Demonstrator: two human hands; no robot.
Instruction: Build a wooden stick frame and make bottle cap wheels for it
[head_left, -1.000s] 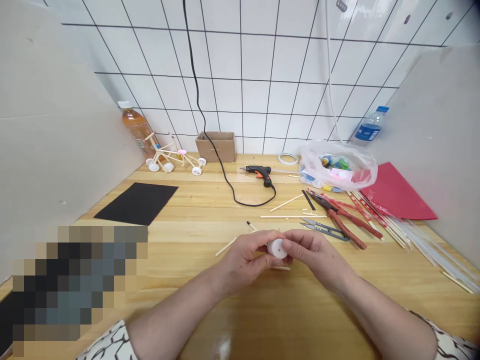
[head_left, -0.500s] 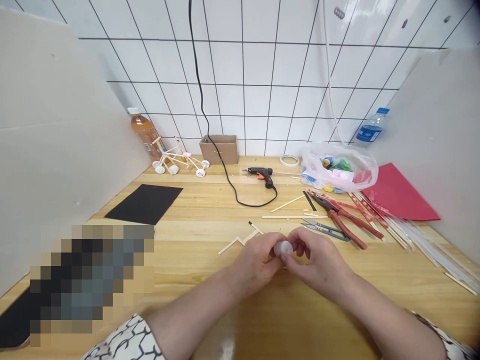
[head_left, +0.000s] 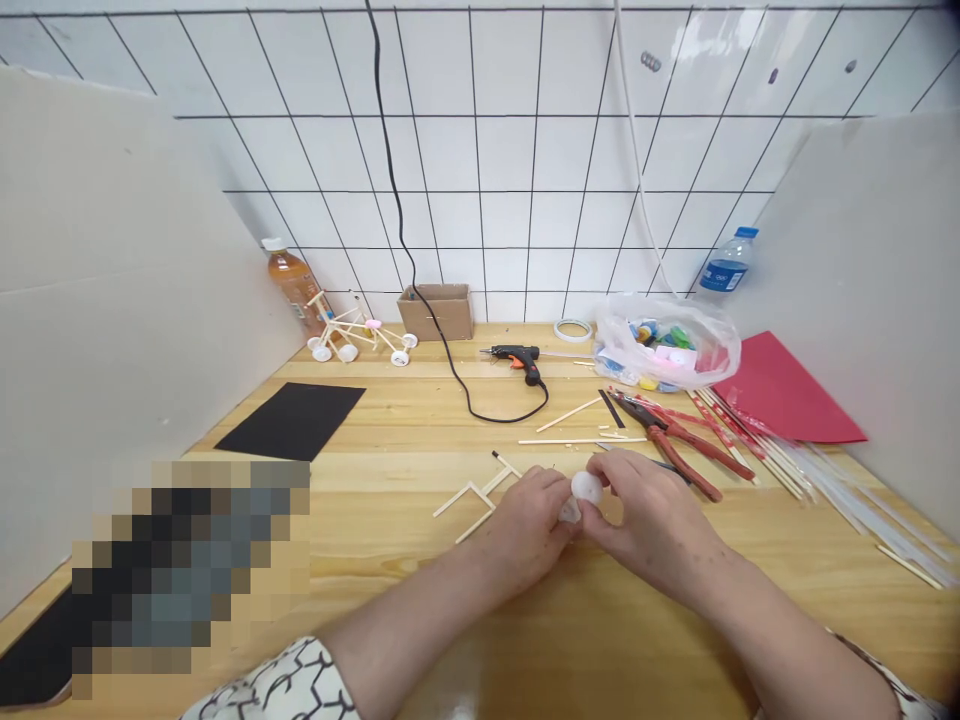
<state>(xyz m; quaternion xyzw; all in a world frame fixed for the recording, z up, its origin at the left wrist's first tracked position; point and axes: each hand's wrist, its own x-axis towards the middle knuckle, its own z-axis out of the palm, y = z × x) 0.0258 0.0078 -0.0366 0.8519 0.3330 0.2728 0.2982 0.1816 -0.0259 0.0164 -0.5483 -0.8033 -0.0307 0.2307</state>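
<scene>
My right hand [head_left: 637,500] pinches a small white disc [head_left: 586,487] between thumb and fingers. Just below and left of the disc, my left hand [head_left: 531,515] is closed on a second small white piece [head_left: 570,511], partly hidden by its fingers. The two hands meet in front of me, low over the wooden table. Beside my left hand lies a frame of thin wooden sticks [head_left: 480,490], one stick with a black tip; my wrist covers part of it. Scissors [head_left: 675,466] lie behind my right hand, mostly covered.
Pliers [head_left: 675,440] and bundled sticks [head_left: 750,440] lie to the right, near a red sheet [head_left: 795,395]. Farther back are a glue gun [head_left: 521,360], a plastic bag [head_left: 720,365], a cardboard box [head_left: 439,312] and a wheeled stick model [head_left: 352,330]. A black sheet [head_left: 292,420] lies left.
One white piece showed between my fingertips before; two now show, with the disc raised in my right hand and the other in my left. The camera view has tilted up slightly.
</scene>
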